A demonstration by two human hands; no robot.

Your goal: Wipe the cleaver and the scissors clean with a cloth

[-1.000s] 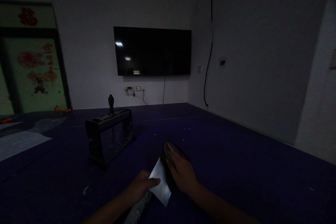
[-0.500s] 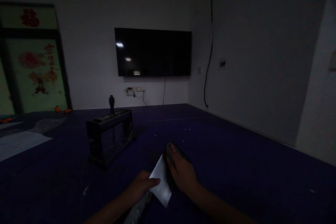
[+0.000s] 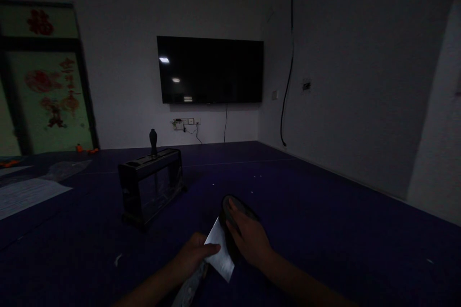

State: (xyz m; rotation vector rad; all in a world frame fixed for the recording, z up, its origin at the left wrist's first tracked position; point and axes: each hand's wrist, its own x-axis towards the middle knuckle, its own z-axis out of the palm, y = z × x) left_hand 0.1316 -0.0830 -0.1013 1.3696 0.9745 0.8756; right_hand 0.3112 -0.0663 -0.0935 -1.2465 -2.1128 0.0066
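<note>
Low in the middle of the head view, my left hand (image 3: 196, 254) pinches a flat, shiny silver-white piece (image 3: 221, 259) with straight edges, its thumb on top. Below that hand, a pale, glossy long strip (image 3: 189, 290) runs toward the bottom edge; whether it joins the silver piece I cannot tell. My right hand (image 3: 250, 240) is closed over a dark rounded object (image 3: 230, 205) with a black rim and greyer top, its fingers lying across it. The object's underside is hidden, and its kind is too dark to make out. It lies right beside the silver piece's upper edge.
A black frame-like device (image 3: 149, 165) with an upright knobbed handle (image 3: 153, 141) stands left on the dark blue surface (image 3: 324, 230). Papers (image 3: 30, 194) and clear plastic (image 3: 66, 170) lie farther left. White scraps (image 3: 117, 260) are scattered about. A television (image 3: 211, 71) hangs on the wall.
My right hand and the dark rounded object have shifted slightly left. The silver piece's upper tip has moved a little left and down. My left hand keeps its hold.
</note>
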